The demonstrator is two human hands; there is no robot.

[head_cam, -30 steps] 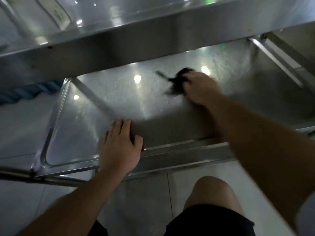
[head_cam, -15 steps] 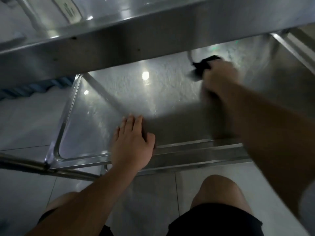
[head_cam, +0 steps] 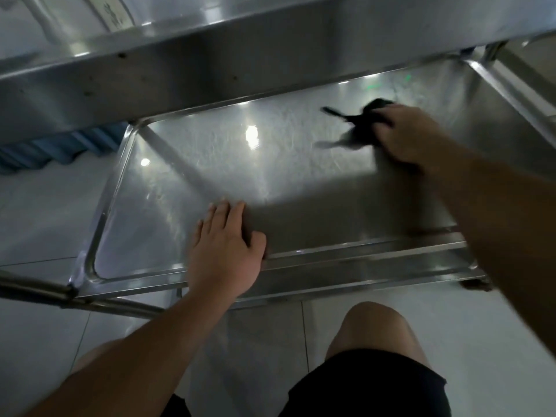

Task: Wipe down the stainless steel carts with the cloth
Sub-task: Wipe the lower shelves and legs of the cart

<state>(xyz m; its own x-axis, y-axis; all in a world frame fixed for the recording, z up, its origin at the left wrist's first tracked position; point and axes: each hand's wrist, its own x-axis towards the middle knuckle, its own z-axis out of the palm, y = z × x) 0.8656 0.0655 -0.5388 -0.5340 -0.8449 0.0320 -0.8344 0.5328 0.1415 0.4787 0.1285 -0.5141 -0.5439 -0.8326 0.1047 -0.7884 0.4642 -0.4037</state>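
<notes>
I look down at the lower shelf (head_cam: pixel 210 164) of a stainless steel cart, a shallow tray with a raised rim. My right hand (head_cam: pixel 412 133) grips a dark cloth (head_cam: pixel 361 124) and presses it on the far right part of the shelf; the hand and cloth are blurred by motion. My left hand (head_cam: pixel 225 248) lies flat, fingers straight, over the shelf's near rim, thumb on the rim. The cart's upper shelf (head_cam: pixel 210 52) crosses the top of the view and hides the far edge of the lower one.
A steel tube (head_cam: pixel 75 299) runs from the shelf's near left corner along the pale tiled floor (head_cam: pixel 45 206). Blue fabric (head_cam: pixel 60 145) lies beyond the cart on the left. Another steel frame (head_cam: pixel 517 82) stands at the right. My bare knees and black shorts (head_cam: pixel 361 383) are below.
My right hand swept the cloth from mid-shelf to the far right, then back a little toward me and leftward. My left hand stayed on the near rim.
</notes>
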